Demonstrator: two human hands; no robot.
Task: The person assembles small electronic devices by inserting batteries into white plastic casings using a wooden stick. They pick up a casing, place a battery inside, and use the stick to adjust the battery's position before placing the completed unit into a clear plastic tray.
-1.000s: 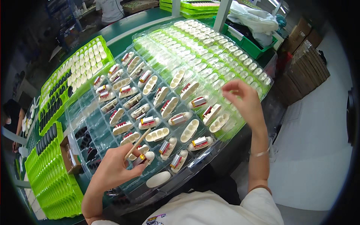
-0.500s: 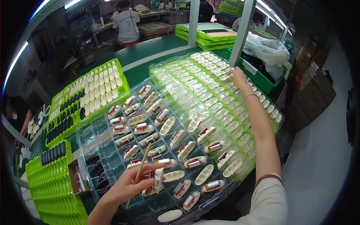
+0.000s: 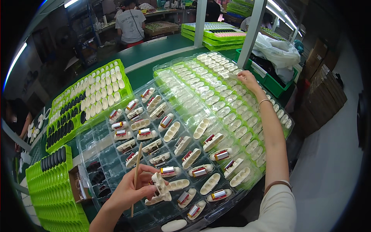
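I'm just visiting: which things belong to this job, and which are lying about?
Likely in the job: white casing and wooden stick (left hand), pale shells by the right hand, clear compartment tray.

Apparently lying about: white plastic bag, stacked cardboard.

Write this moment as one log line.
Left hand: holds white casing, tan stick | Right hand: at white shells, grip unclear | Nearby: clear divided tray

Over my feed I see a dim room with bright strip lights (image 3: 15, 65) at upper left and upper right. Grey posts (image 3: 200, 25) rise by a green worktop (image 3: 170, 45); flat cardboard (image 3: 326, 91) stands stacked at right.
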